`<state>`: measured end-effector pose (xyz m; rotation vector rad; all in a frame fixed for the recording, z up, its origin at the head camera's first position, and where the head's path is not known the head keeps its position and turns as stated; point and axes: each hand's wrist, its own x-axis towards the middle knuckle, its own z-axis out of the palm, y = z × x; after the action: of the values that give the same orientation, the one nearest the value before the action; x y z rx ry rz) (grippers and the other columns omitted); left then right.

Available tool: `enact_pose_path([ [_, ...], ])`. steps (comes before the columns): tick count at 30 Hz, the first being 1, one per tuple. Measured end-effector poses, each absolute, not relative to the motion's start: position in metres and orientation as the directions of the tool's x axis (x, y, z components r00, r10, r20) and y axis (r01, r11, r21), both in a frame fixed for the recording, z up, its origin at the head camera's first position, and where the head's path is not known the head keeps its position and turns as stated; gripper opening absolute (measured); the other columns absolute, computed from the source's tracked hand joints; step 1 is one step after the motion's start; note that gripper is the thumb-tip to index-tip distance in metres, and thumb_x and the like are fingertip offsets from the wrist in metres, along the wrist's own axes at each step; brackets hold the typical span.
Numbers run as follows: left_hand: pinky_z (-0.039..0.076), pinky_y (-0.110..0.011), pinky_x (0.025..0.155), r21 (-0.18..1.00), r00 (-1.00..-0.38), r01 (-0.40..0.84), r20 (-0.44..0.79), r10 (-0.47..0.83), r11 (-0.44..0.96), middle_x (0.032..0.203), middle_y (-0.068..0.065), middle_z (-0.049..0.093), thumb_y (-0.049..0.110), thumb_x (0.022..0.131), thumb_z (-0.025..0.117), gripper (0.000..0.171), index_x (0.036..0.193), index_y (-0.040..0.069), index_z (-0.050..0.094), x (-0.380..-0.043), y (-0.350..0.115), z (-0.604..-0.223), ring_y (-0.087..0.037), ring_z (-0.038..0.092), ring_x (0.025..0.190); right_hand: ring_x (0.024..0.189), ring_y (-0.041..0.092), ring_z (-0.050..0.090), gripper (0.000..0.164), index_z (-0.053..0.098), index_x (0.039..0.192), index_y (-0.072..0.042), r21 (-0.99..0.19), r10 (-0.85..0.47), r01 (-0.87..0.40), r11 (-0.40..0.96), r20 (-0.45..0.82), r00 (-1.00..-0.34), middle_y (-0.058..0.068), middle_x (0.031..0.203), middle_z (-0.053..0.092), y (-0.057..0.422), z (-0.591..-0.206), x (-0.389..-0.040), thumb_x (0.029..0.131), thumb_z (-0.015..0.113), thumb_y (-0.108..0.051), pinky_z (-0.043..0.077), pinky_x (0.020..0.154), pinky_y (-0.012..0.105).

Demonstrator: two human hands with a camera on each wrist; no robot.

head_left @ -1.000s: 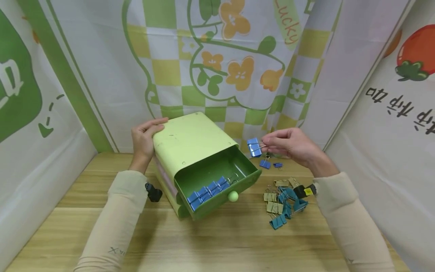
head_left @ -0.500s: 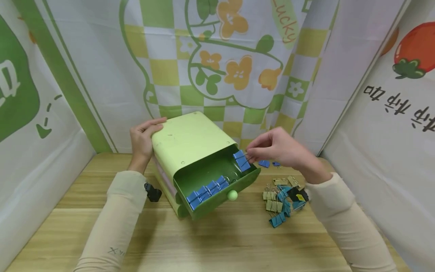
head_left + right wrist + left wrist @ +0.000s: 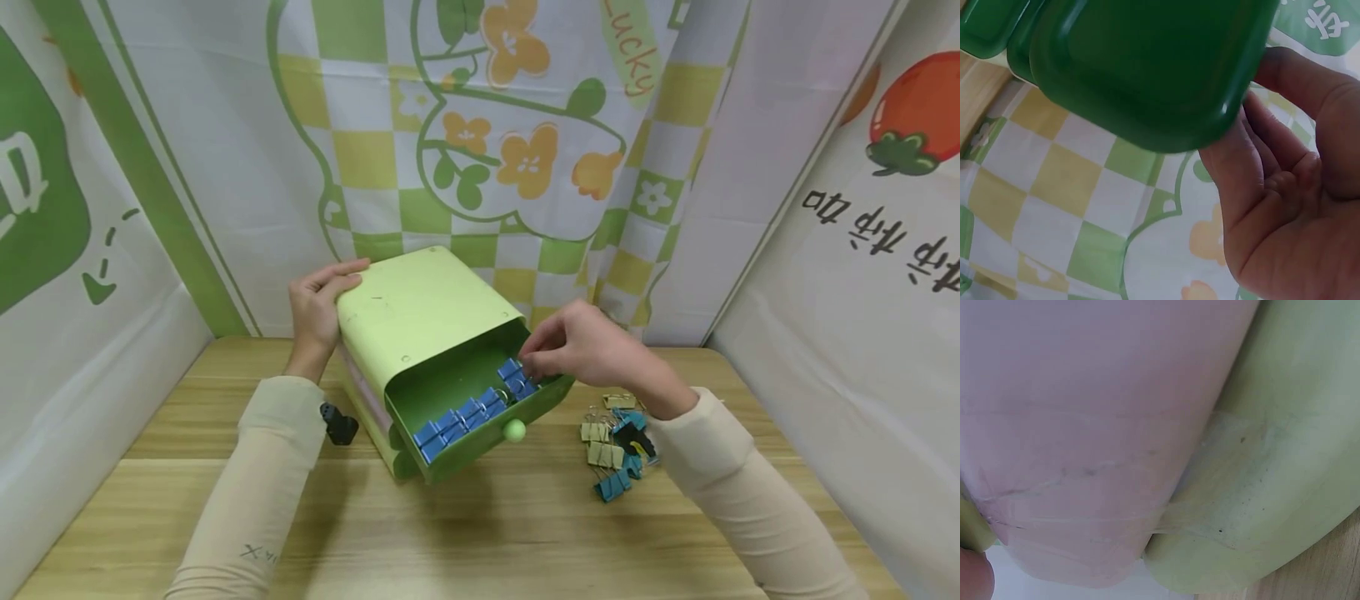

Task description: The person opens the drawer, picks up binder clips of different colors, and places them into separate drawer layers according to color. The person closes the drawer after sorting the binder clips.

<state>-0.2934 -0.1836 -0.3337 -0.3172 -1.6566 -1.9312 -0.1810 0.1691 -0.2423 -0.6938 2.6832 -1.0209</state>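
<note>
- Blue clip [image 3: 517, 379]: inside the drawer, near its right end. Body faces leftward, away from the fingertips; its long axis seems to slant from upper left to lower right in the head view, though fingers cover part of it.
- Right hand [image 3: 581, 343]: thumb and finger brought narrow, pinching the blue clip at its right side. In the right wrist view the fingertips pass behind the drawer, so the exact contact is hidden.
- Row of blue clips [image 3: 460, 422]: lies along the drawer front, line running lower left to upper right; the pinched clip is apart from its upper end.
- Drawer [image 3: 468, 457]: pulled out, front turned toward the person and slightly right; round knob [image 3: 513, 431] points the same way.
- Cabinet [image 3: 427, 308]: light green top, depth running from upper left at the rear to lower right at the front. Pink panel [image 3: 1085, 425] on its side.
- Left hand [image 3: 317, 308]: visible fingers fairly straight, resting on the cabinet's rear-left edge; others hidden.
- Yellow clips [image 3: 604, 455] and teal clips [image 3: 613, 486]: heaped right of the cabinet on the wooden table [image 3: 465, 542], pointing various ways.
</note>
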Motion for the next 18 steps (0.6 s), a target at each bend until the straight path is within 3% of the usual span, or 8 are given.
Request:
enact_pose_path([
  [9,0.060,-0.017,0.087,0.828,-0.815,0.554,0.520,-0.256,-0.081,0.106,-0.002,0.084,0.003,0.095,0.070,0.017,0.105,0.001,0.083,-0.293,-0.185,-0.335,-0.009,0.078,0.101,0.079,0.013,0.077,0.013,0.083,0.101,-0.007,-0.633,-0.529,-0.392,0.668,-0.033,-0.848,0.003,0.090,0.082,0.159,-0.246,-0.182,0.098,0.071,-0.009,0.064,0.077,0.031],
  [18,0.060,-0.017,0.087,0.829,-0.816,0.553,0.519,-0.257,-0.081,0.107,-0.003,0.084,0.005,0.095,0.070,0.017,0.106,0.002,0.083,-0.293,-0.184,-0.334,-0.008,0.078,0.100,0.082,0.015,0.079,0.017,0.082,0.108,-0.003,-0.622,-0.542,-0.365,0.693,-0.115,-0.833,0.006,0.095,0.083,0.161,-0.245,-0.192,0.100,0.070,-0.013,0.065,0.079,0.033],
])
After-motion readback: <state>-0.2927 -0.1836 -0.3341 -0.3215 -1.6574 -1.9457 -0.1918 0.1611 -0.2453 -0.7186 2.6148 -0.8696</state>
